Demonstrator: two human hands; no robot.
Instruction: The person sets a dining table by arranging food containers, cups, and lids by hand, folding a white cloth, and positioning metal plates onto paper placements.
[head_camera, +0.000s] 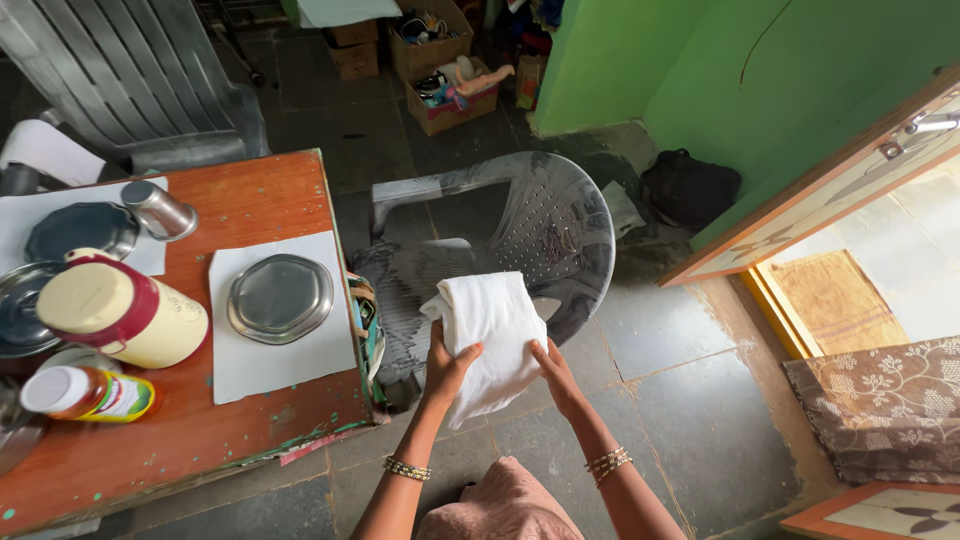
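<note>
folding a white folded cotton cloth (487, 335) above the grey plastic chair (545, 235): left hand (447, 365) pinching its edge, right hand (553, 372) clasping beneath; squaring corners likely needed.

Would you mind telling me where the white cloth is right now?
In the head view, the white cloth is held up at centre by the left hand and right hand, over the grey plastic chair, right of the wooden table.
</note>
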